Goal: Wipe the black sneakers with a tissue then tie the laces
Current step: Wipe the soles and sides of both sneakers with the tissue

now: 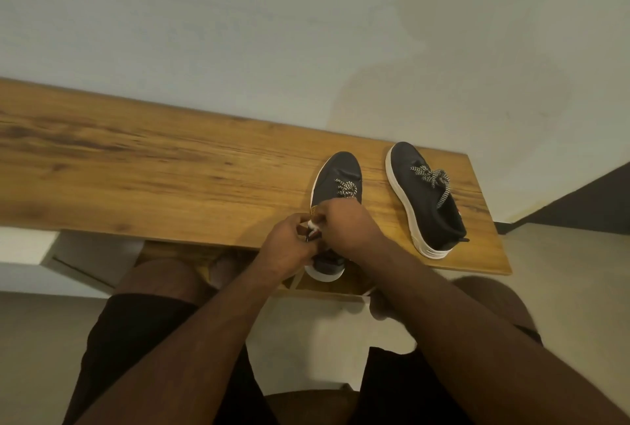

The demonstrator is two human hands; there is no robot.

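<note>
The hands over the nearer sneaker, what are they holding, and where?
Both the left hand and right hand pinch the laces of the nearer sneaker, at the loose ends above its opening.

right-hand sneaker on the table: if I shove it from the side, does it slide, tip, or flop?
The right-hand sneaker would probably slide rather than tip: its flat white sole sits fully on the smooth wooden table. The dark upper looks soft and creased near the toe, so it may dent under a pinch. Its laces look limp and would likely trail.
</note>
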